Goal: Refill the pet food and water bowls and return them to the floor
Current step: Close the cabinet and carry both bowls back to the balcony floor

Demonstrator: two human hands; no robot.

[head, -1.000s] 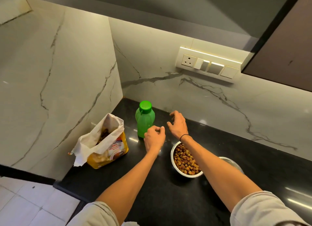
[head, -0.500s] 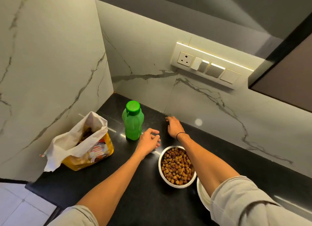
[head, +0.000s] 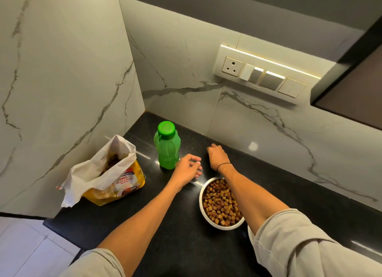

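Only the head view to go on here. The person's left hand [head: 189, 166] sits low over the black stone countertop [head: 144, 225] just right of the green plastic water bottle with the green screw cap [head: 167, 146]. Its fingers are loosely spread and hold nothing, and it's hard to say whether the hand actually touches the bottle or is just beside it. The right hand [head: 217, 155] is further back near the wall edge of the counter, knuckles down and fingers curled under. Whether anything is tucked in there can't be told; it looks empty.

The round steel bowl full of brown kibble [head: 221, 203] sits nearer the front edge, right under the right forearm. So the food looks done, and water is probably next. A pale curved rim [head: 249, 234] peeks out below the right sleeve, maybe the second bowl, but it's mostly hidden.

What could go wrong:
- The cap is still on the bottle, and a one-handed grab from the side could tip it, since it's tall and narrow.
- The right forearm hangs directly over the kibble bowl, so pulling that arm back low could clip the rim and scatter food.
- The open yellow-and-white paper kibble bag [head: 107, 177] leans near the counter's left edge, and a bump could send it to the floor.
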